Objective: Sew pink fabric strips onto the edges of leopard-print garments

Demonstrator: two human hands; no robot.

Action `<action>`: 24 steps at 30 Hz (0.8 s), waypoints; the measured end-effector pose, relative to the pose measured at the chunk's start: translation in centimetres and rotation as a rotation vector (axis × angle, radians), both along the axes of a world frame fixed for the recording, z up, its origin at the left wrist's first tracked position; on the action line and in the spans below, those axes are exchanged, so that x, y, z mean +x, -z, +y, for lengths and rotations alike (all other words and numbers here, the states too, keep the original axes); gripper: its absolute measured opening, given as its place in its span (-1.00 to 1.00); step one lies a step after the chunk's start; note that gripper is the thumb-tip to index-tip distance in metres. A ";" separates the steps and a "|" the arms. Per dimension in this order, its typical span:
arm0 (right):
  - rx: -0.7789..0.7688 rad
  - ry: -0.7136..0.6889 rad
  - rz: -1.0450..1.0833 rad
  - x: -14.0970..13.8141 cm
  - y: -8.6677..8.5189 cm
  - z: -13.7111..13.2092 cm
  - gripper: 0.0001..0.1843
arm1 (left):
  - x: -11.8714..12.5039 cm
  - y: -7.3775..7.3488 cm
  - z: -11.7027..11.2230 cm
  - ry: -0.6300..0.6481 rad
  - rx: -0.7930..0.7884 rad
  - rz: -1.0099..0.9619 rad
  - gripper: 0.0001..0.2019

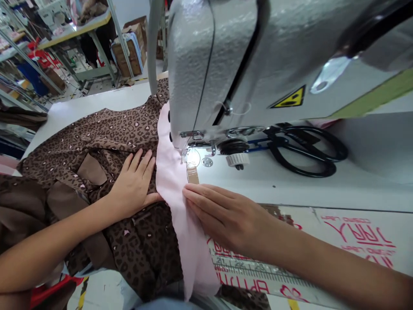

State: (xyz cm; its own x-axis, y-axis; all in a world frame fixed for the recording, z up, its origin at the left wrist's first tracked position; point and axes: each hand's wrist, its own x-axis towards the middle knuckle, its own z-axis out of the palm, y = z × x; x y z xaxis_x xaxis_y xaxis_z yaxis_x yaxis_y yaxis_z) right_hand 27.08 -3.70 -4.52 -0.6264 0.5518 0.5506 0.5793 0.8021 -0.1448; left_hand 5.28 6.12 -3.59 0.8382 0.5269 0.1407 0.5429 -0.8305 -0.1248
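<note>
My left hand (134, 183) lies flat on brown leopard-print fabric (142, 245), its fingers spread. My right hand (219, 215) presses flat on a pale pink fabric strip (172, 189), with its fingertips near the strip's edge. That strip runs along the leopard fabric and passes under the presser foot (184, 153) of a grey industrial sewing machine (226, 73). The machine head hides the far end of the strip. A lit patch of needle plate shows beside the foot.
Black-handled scissors (306, 150) lie behind the machine's foot area on the white sewing table (274, 183). A ruler strip (258, 269) lies along the table's front. Shelves and cardboard boxes (129, 54) stand in the background at the upper left.
</note>
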 end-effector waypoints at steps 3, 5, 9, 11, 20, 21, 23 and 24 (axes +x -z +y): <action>-0.004 -0.002 -0.020 0.1 0.0 -0.3 -0.78 | 0.6 -0.2 -1.0 0.171 0.046 -0.170 -0.36; 0.001 -0.001 -0.030 0.2 0.0 -0.4 -0.76 | 1.0 0.0 -1.8 0.343 0.001 -0.240 -0.57; 0.005 0.017 -0.025 0.4 0.2 0.3 -0.72 | 1.8 0.6 -1.5 0.452 -0.088 -0.348 -0.77; 0.023 0.008 -0.029 0.4 0.2 1.0 -0.71 | 2.2 0.6 -0.6 0.470 -0.089 -0.371 -0.78; 0.013 0.016 -0.065 0.8 0.0 2.4 -0.76 | 2.6 0.0 -0.2 0.740 -0.091 -0.298 -0.86; 0.003 0.027 -0.093 0.9 0.0 2.5 -0.76 | 2.7 0.2 0.0 0.732 -0.096 -0.310 -0.83; -0.020 0.042 -0.162 1.1 0.0 2.8 -0.75 | 3.1 0.3 0.2 0.711 -0.101 -0.329 -0.81; -0.023 0.048 -0.181 1.2 0.1 2.9 -0.75 | 3.5 0.2 0.2 0.694 -0.104 -0.324 -0.81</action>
